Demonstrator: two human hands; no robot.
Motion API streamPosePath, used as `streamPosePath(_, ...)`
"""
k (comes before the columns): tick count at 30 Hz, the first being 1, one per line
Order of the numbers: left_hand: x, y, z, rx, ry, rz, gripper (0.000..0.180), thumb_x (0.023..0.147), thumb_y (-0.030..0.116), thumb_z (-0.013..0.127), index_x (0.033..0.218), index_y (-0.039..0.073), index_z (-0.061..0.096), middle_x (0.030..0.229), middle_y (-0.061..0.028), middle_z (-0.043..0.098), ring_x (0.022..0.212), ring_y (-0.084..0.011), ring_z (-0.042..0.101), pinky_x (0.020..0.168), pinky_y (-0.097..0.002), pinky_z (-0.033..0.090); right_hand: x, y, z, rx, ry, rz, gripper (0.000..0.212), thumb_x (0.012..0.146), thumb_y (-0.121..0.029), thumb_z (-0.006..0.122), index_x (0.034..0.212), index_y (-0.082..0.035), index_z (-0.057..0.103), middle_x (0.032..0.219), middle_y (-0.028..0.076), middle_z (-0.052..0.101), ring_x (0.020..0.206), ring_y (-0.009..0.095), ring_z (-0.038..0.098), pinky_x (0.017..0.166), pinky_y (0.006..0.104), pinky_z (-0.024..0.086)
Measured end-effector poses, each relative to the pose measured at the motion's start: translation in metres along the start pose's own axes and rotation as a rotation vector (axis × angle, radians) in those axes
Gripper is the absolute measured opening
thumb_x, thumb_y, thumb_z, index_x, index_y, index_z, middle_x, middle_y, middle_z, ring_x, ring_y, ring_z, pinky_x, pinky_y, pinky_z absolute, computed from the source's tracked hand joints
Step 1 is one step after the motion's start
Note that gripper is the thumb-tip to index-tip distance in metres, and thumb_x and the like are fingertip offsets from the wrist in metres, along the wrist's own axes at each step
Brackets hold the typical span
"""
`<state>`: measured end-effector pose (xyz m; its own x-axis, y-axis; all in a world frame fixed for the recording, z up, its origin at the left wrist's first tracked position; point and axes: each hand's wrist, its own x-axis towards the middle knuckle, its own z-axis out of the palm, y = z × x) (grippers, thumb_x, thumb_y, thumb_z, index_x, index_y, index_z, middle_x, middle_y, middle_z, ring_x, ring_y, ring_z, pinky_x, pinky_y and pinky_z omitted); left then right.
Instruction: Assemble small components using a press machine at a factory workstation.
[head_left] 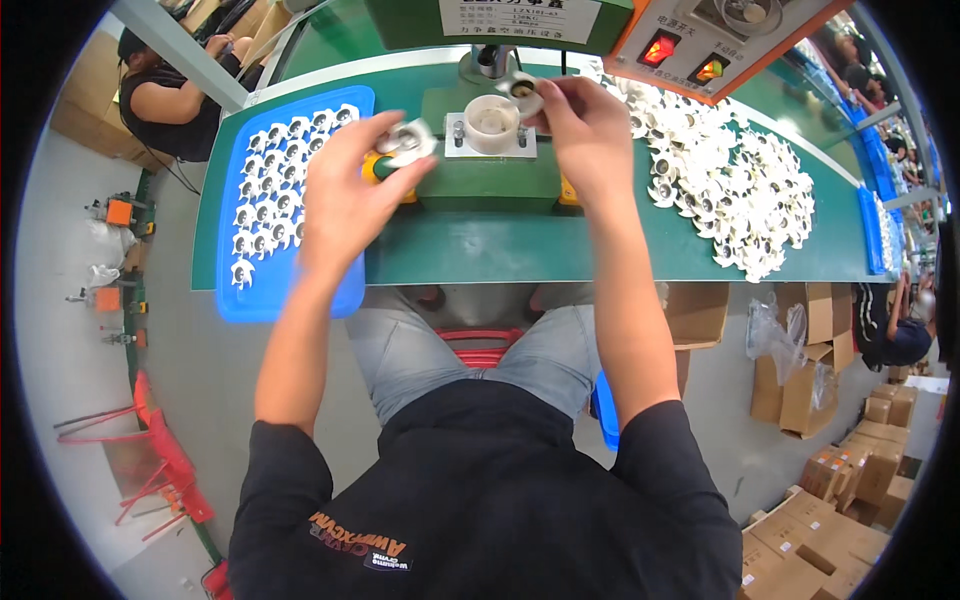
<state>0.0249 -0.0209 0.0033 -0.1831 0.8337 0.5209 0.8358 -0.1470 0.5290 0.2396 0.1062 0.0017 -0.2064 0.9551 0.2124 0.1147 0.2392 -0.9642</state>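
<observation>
My left hand (352,185) pinches a white finned plastic part (407,143) between thumb and fingers, left of the press fixture. A second white finned part (521,92), with a dark centre, is gripped by the fingertips of my right hand (588,125). It hangs just above and right of the round white fixture cup (491,124). That cup stands on a metal plate fixed to the green press base (485,185). Above it comes down the metal ram (488,62) of the press. Both hands are slightly blurred.
At left, a blue tray (290,305) holds rows of finned parts. A large heap of finned parts (735,180) covers the right of the green table (480,255). An orange-edged control box (720,45) overhangs the table. Cardboard boxes (830,540) stand lower right; other people sit nearby.
</observation>
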Motion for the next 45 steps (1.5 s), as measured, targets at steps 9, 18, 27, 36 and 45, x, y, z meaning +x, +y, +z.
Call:
streamPosePath(9, -0.126, -0.093, -0.105, 0.367, -0.014, -0.259, 0.05, 0.078, 0.02, 0.09, 0.121, 0.001, 0.073, 0.109, -0.0142, 0.074, 0.092, -0.0238, 0.069, 0.083, -0.0344, 0.055, 0.007, 0.002, 0.012, 0.499, -0.067, 0.104, 0.029, 0.102, -0.015, 0.065, 0.119, 0.008, 0.069, 0.104, 0.015, 0.075, 0.089, 0.021, 0.074, 0.082, 0.0311, 0.057)
streamPosePath(18, -0.148, -0.121, -0.117, 0.515, -0.076, -0.311, 0.052, 0.073, 0.029, 0.092, 0.116, 0.006, 0.075, 0.117, -0.0087, 0.069, 0.111, -0.0296, 0.06, 0.097, -0.0419, 0.047, -0.005, 0.008, -0.003, 0.406, -0.035, 0.113, 0.03, 0.104, -0.019, 0.064, 0.118, 0.006, 0.069, 0.107, 0.013, 0.075, 0.093, 0.019, 0.068, 0.088, 0.0317, 0.052)
streamPosePath(27, -0.127, -0.115, -0.096, 0.441, -0.011, -0.245, 0.047, 0.078, 0.02, 0.088, 0.118, 0.003, 0.073, 0.119, -0.0118, 0.068, 0.111, -0.0332, 0.061, 0.097, -0.0428, 0.05, -0.052, 0.055, -0.046, -0.61, 0.118, -0.348, 0.022, 0.097, -0.017, 0.071, 0.11, 0.0, 0.073, 0.108, 0.016, 0.074, 0.098, 0.03, 0.069, 0.088, 0.0393, 0.054)
streamPosePath(36, -0.057, -0.031, -0.001, 0.25, -0.106, 0.184, 0.056, 0.081, 0.011, 0.081, 0.133, 0.0, 0.065, 0.135, -0.0151, 0.066, 0.122, -0.0379, 0.058, 0.106, -0.0453, 0.049, -0.07, 0.059, -0.045, -0.867, 0.113, -0.625, 0.028, 0.082, -0.008, 0.077, 0.108, -0.001, 0.07, 0.104, 0.015, 0.071, 0.101, 0.038, 0.063, 0.092, 0.0481, 0.051)
streamPosePath(45, -0.044, -0.02, 0.007, 0.348, -0.147, 0.218, 0.052, 0.081, 0.008, 0.079, 0.131, -0.001, 0.067, 0.124, -0.0132, 0.07, 0.107, -0.0354, 0.06, 0.097, -0.0445, 0.051, -0.059, 0.049, -0.064, -0.751, -0.029, -0.514, 0.026, 0.082, -0.009, 0.074, 0.108, -0.005, 0.071, 0.098, 0.013, 0.069, 0.1, 0.037, 0.064, 0.087, 0.0452, 0.052)
